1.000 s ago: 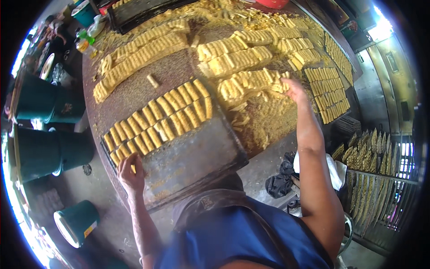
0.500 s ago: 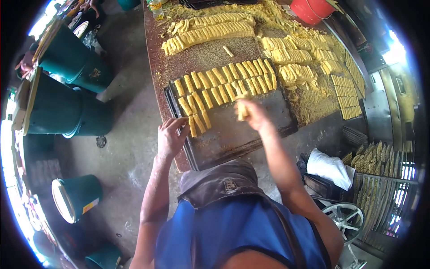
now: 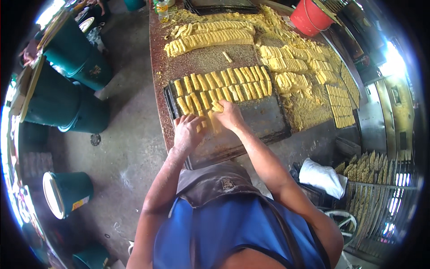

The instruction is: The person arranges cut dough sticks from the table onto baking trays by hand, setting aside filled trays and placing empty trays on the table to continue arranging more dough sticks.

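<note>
A dark metal baking tray [image 3: 264, 121] lies at the near side of the table, with rows of yellow dough sticks [image 3: 214, 80] on its far and left parts. My right hand [image 3: 229, 115] is closed on several dough sticks [image 3: 217, 107] above the tray, beside the front row. A stick under that hand is smeared by motion. At the tray's left edge, my left hand [image 3: 187, 131] reaches over the front-left sticks with its fingers bent and apart. Its fingertips are close to a dough stick [image 3: 200, 127]; whether they touch it is hard to see.
Long rows of cut dough [image 3: 210, 39] lie farther back on the floury table [image 3: 204, 60], with more dough stacks [image 3: 286, 65] to the right. A red bucket [image 3: 309, 18] stands at the far right. Green bins [image 3: 53, 101] line the left. A white sack [image 3: 320, 177] sits at lower right.
My right hand has moved left and nearer to my left hand, still with dough sticks in it. My left hand has shifted from the tray's edge onto the front-left sticks.
</note>
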A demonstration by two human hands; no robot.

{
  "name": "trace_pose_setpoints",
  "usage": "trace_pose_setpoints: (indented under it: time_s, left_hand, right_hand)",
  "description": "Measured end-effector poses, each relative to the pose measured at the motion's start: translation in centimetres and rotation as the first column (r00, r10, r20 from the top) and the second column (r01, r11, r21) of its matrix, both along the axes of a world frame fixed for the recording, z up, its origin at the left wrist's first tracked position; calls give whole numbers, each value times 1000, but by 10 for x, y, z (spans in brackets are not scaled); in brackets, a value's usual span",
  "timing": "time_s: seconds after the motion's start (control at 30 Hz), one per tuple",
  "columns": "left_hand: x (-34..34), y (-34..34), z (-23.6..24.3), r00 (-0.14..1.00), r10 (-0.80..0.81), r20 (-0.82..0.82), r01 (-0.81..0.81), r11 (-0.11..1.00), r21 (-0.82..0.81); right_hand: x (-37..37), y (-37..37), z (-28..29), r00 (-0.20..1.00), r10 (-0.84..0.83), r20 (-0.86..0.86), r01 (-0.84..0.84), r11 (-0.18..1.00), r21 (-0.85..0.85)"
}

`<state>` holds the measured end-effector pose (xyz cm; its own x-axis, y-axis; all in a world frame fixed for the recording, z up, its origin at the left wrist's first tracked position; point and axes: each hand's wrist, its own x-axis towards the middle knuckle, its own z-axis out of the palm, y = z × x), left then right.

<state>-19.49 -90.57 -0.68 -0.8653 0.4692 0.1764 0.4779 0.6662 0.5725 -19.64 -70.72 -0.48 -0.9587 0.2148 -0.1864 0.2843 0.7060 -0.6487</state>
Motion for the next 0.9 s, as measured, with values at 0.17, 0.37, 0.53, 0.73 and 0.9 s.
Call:
trace_pose_setpoints:
  time_s: [0.17, 0.37, 0.53, 0.73, 0.9]
  left_hand:
    - [16, 24, 2, 994, -82, -72, 77, 994, -74]
    - [13, 41, 8, 982, -120, -148, 96, 982, -164]
    - [8, 44, -4, 978, -114, -173, 90, 986, -141]
    - [6, 39, -5, 986, -124, -111, 118, 991, -59]
    - [1, 45, -5, 984, -82, -156, 80, 997, -14]
  right_hand:
    - [4, 17, -8, 999, -4, -34, 2, 999, -40]
    - [3, 45, -19, 1000, 23, 20, -19, 979, -203]
    - [5, 43, 1, 998, 57, -4, -57, 998, 25]
    - [13, 48, -14, 1000, -25, -2, 25, 999, -46]
    - [14, 55, -9, 992, -117, -36, 118, 993, 17]
